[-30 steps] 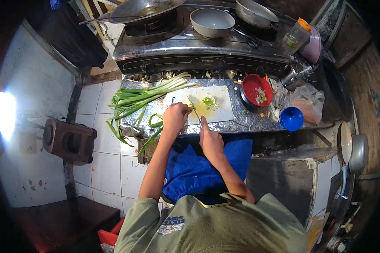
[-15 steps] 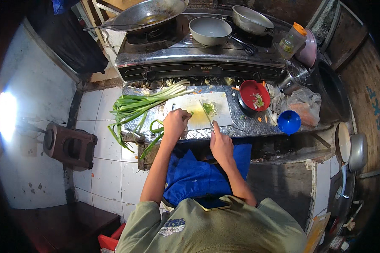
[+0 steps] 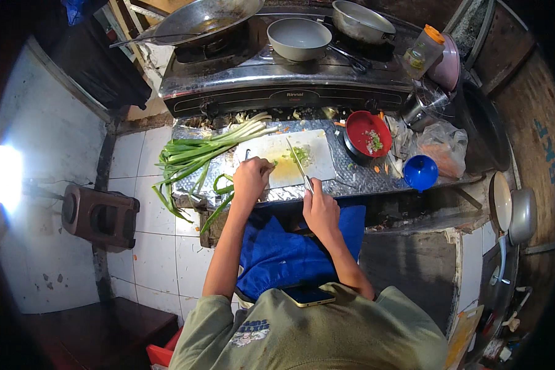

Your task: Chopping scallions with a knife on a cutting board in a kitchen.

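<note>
A white cutting board [image 3: 319, 171] lies on the foil-covered ledge in front of me. My right hand [image 3: 321, 208] is closed round the handle of a kitchen knife [image 3: 296, 158], its blade pointing away across the board. Just right of the blade lies a small heap of chopped green onion [image 3: 303, 155]. At the board's left side my left hand [image 3: 252, 179] pinches a green onion [image 3: 224, 184], whose leaves trail out left of the wrist. Its cut end shows near the fingertips, left of the knife. A bunch of green onions [image 3: 194, 152] rests left of the board.
Right of the board stand a red bowl [image 3: 377, 143] with chopped bits in it and a blue cup [image 3: 420, 172]. A plastic bag [image 3: 445, 148] lies beyond them. Behind, a gas stove [image 3: 277, 83] carries a wok [image 3: 206, 23], a pale bowl [image 3: 298, 43] and a metal pan [image 3: 362, 23].
The whole view has shifted slightly, with the scene moving a little left and up. Both hands keep their grips, and the knife stays over the board beside the chopped heap.
</note>
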Demonstrator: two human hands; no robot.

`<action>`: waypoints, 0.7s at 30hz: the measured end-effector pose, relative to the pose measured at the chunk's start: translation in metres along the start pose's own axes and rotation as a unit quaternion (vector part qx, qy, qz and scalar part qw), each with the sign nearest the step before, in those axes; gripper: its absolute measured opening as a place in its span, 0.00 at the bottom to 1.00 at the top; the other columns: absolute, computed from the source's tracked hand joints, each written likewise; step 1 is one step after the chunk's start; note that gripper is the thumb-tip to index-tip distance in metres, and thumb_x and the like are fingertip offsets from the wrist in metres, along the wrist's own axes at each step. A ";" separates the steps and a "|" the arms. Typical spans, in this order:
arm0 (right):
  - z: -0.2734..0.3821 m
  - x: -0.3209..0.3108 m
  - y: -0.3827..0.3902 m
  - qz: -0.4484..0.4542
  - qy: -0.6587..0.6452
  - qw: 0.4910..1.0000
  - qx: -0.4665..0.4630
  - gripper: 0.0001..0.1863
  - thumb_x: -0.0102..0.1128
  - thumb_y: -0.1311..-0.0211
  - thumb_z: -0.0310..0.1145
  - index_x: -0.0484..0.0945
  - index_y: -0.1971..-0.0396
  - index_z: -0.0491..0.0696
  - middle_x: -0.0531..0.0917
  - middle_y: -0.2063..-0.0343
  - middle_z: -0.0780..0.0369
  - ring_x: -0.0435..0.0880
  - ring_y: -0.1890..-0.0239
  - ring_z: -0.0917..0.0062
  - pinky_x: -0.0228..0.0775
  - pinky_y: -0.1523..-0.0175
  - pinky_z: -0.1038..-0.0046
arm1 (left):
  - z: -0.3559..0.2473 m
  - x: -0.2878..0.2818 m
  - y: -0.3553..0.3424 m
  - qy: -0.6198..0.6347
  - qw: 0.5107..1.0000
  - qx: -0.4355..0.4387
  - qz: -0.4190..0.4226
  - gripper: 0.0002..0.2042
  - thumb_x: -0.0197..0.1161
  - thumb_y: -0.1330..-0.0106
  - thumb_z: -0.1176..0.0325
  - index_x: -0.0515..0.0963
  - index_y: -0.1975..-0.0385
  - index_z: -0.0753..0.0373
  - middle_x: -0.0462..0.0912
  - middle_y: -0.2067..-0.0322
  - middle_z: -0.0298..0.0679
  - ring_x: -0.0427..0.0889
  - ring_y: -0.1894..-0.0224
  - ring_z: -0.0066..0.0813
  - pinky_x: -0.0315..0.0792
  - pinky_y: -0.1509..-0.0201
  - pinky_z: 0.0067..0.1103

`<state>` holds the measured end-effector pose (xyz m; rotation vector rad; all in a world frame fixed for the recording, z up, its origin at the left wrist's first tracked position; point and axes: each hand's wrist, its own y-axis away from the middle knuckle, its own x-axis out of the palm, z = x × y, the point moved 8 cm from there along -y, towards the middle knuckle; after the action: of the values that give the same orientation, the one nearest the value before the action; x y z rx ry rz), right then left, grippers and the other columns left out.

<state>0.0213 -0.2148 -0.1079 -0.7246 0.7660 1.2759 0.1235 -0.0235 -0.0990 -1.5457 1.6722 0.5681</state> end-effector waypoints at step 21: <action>0.023 0.022 0.003 0.034 -0.030 0.997 -0.067 0.27 0.54 0.26 0.39 0.68 0.30 0.49 0.86 0.74 0.47 0.87 0.69 0.46 0.78 0.64 0.45 | -0.001 -0.003 0.008 -0.001 0.998 0.056 -0.038 0.07 0.71 0.39 0.70 0.90 0.63 0.58 0.90 0.68 0.44 0.89 0.67 0.43 0.82 0.61 0.31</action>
<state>0.0236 -0.1835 -0.1136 -0.7691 0.6654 1.4140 0.1155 -0.0212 -0.0975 -1.5203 1.6096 0.4297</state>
